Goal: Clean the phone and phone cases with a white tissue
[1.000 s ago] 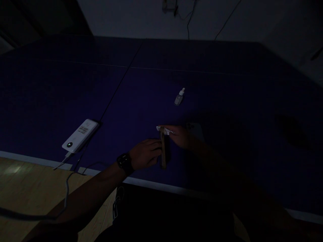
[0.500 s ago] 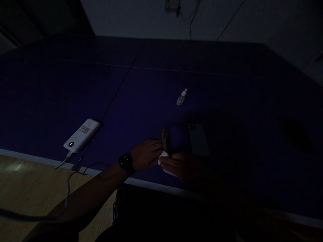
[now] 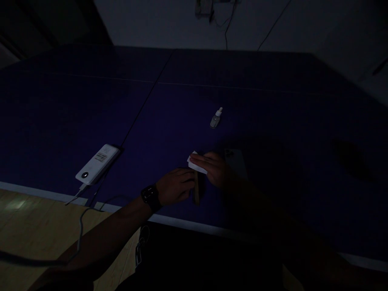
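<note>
My left hand [image 3: 176,186], with a dark watch [image 3: 150,195] on its wrist, has its fingers closed at the left side of a narrow brownish object [image 3: 197,192]. That object shows only its thin edge, and its kind is hard to make out in the dim light. In my right hand [image 3: 216,169] is a folded white tissue or cloth [image 3: 198,165], pressed over the far end of the narrow object. Right of that hand lies a phone [image 3: 236,161] with its camera side up, partly covered by my right hand and forearm.
A small dropper bottle [image 3: 216,118] stands beyond my hands on the dark blue table [image 3: 169,121]. To the left, a white power bank [image 3: 97,163] has a cable [image 3: 80,230] plugged in, which runs down over the table edge. A dark shape [image 3: 353,159] lies far right.
My right hand has slid the white tissue or cloth from the near end of the narrow object to its far end. The near end now shows. My left hand stays in place.
</note>
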The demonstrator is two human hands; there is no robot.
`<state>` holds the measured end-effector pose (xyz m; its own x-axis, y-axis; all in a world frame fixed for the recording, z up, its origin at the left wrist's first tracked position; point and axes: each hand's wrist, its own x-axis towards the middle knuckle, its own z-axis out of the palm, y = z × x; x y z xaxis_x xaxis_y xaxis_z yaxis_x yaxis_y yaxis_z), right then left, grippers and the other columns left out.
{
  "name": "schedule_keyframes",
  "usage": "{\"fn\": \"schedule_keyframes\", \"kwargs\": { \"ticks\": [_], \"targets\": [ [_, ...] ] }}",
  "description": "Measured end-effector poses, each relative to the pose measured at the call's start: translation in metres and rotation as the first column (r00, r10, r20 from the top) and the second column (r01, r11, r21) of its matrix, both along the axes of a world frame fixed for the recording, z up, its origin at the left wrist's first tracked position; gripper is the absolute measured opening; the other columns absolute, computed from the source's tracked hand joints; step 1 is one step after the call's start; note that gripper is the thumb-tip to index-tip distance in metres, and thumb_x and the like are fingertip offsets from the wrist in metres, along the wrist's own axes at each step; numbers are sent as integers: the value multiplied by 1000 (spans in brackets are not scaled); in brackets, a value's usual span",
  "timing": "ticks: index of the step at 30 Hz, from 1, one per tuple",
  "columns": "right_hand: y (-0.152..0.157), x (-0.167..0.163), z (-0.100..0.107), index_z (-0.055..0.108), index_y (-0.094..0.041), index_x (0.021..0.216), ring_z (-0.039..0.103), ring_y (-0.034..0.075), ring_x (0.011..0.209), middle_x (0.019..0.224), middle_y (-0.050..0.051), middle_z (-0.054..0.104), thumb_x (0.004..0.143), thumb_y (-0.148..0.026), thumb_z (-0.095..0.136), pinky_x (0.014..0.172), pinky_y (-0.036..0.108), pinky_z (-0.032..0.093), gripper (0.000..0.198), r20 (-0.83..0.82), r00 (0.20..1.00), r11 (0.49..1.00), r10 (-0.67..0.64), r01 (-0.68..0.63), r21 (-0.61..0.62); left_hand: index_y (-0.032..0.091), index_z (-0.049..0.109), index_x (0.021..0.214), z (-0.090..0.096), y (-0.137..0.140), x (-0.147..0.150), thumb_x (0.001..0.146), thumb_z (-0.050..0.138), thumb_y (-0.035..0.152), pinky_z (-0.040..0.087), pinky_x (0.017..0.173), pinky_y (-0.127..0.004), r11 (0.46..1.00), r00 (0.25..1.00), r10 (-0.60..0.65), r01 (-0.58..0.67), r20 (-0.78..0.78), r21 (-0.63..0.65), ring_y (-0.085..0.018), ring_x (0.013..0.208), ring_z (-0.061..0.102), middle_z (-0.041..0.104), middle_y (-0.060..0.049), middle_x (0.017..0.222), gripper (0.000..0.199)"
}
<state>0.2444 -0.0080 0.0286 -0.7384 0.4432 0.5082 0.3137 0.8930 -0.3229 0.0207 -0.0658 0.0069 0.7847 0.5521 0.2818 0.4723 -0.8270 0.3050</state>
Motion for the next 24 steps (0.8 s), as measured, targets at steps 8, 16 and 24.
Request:
{"fn": "schedule_keyframes", "kwargs": {
  "ticks": [8,16,24],
  "targets": [
    [-75,11,-2,65,-17,129,63,18,91,127,9,70,101,-12,41,79,32,52,37,199,977,996,70,-79,37,17,61,108,-1,-2,1,97,51,24,49,103,-42,1000,998,21,-21,64,-6,-26,123,55,65,-11,118,17],
    [-81,12,8,63,-15,130,63,18,98,131,11,68,98,-13,51,84,31,52,34,142,986,992,88,-99,72,17,58,111,1,-4,-1,96,47,21,49,103,-43,999,998,19,-17,63,-32,-26,124,56,63,-13,124,19],
    [-66,15,0,59,-16,135,61,23,105,133,13,66,95,-15,57,85,39,55,41,-1,994,994,113,-113,-1,18,59,102,-6,-5,-5,95,51,29,50,98,-42,999,1000,8,-9,27,48,-26,111,61,67,-9,101,15]
  ]
}}
